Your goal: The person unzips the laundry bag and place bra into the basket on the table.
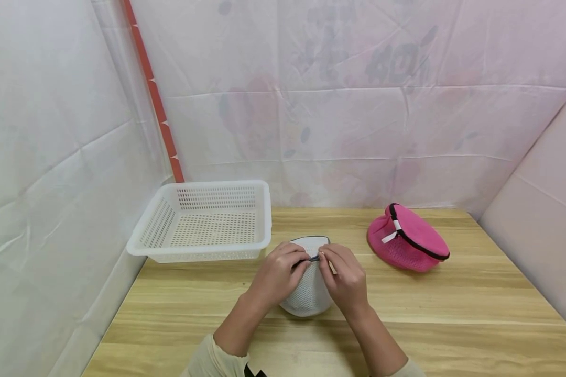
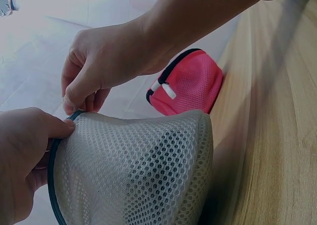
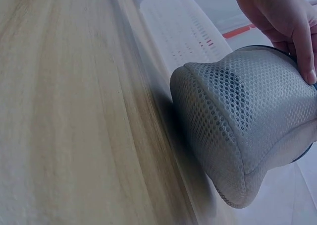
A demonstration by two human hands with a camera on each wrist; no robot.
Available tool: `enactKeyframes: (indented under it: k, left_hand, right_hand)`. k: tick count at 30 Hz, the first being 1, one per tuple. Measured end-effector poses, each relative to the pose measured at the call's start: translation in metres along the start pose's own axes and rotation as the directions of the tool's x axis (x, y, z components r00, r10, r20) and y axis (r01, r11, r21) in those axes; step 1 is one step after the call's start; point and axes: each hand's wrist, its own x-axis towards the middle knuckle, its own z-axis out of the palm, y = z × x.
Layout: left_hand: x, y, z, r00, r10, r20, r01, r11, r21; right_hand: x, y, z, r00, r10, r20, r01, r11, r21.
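I have the mesh bag point(image 1: 305, 299) between my left hand point(image 1: 278, 271) at its ten o'clock and my right hand point(image 1: 346, 276) at its two. Farther out on the table point(image 1: 457, 314), the basket point(image 1: 198, 253) stands at ten o'clock from it and the second bag point(image 1: 407, 241) at two. The hanging sheet point(image 1: 339, 120) is behind, at twelve.

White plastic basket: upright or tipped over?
Upright. The head view shows the white plastic basket opening upward, its perforated floor below the rim.
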Motion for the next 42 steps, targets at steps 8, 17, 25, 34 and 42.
enactKeyframes:
  k: [8, 17, 25, 34, 42]
  left_hand:
    - [0.0, 0.001, 0.0, 1.0, 0.012, 0.004, -0.012, 1.0, 0.011]
    - [0.0, 0.003, 0.001, 1.0, -0.005, 0.025, 0.004, 1.0, 0.027]
    - [-0.002, 0.005, 0.003, 0.995, -0.057, 0.077, 0.054, 0.998, 0.043]
    - [-0.003, 0.006, 0.005, 0.99, -0.109, 0.094, 0.106, 0.994, 0.034]
    - [-0.003, 0.003, 0.007, 0.994, -0.085, 0.062, 0.084, 0.996, 0.02]
  right_hand:
    - [0.0, 0.0, -0.003, 0.998, 0.052, 0.028, -0.051, 0.998, -0.023]
    - [-0.001, 0.002, -0.004, 0.981, 0.189, 0.044, -0.191, 0.981, 0.046]
    - [0.003, 0.003, -0.009, 0.799, 0.58, 0.161, -0.601, 0.777, 0.185]
    - [0.004, 0.006, -0.012, 0.435, 0.835, 0.339, -0.901, 0.405, 0.158]
    - [0.003, 0.003, -0.015, 0.807, 0.485, 0.338, -0.523, 0.852, 0.025]
